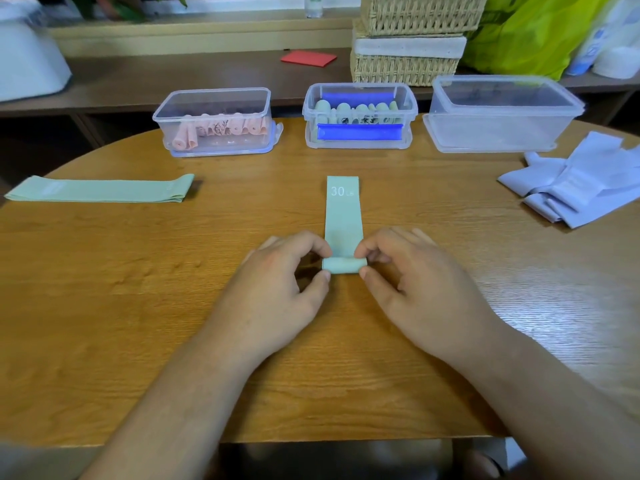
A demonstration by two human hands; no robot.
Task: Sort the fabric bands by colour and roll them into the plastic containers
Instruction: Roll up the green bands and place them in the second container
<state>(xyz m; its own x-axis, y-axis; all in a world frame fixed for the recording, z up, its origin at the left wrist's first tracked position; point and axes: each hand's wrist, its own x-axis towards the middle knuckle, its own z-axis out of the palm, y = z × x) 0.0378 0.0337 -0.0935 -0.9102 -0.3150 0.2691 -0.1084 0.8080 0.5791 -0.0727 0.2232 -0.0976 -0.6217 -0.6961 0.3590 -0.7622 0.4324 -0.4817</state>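
Pinching the near end of a mint-green band (343,216), the left hand (284,271) and right hand (408,271) sit close together at the middle of the wooden table (138,306). Each hand has its thumb and forefinger curled onto one end of the short tight roll formed at the band's near end; the remaining fingers are loosely bent behind.

The band lies flat on the table, running straight away from the person. Only its near end is rolled. The unrolled length is smooth, and its far end carries a white "30" marking with smaller lettering that is too small to read.

Further out to the left, a second green band (100,190) lies flat and crosswise, well apart from the hands. To the right, a loose pile of pale lilac bands (581,188) lies near the table edge.

Three clear plastic containers stand in a row at the far side of the table:
- The left container (214,98) holds pink rolls.
- The middle container (358,91), which has blue clips, holds mint-green rolls standing side by side.
- The right container (502,112) is the largest. Its contents cannot be made out.

Beyond the table, a shelf carries stacked wicker baskets (408,39), a red card (308,58), a lime-green bag (526,29) and a white tub (27,64).
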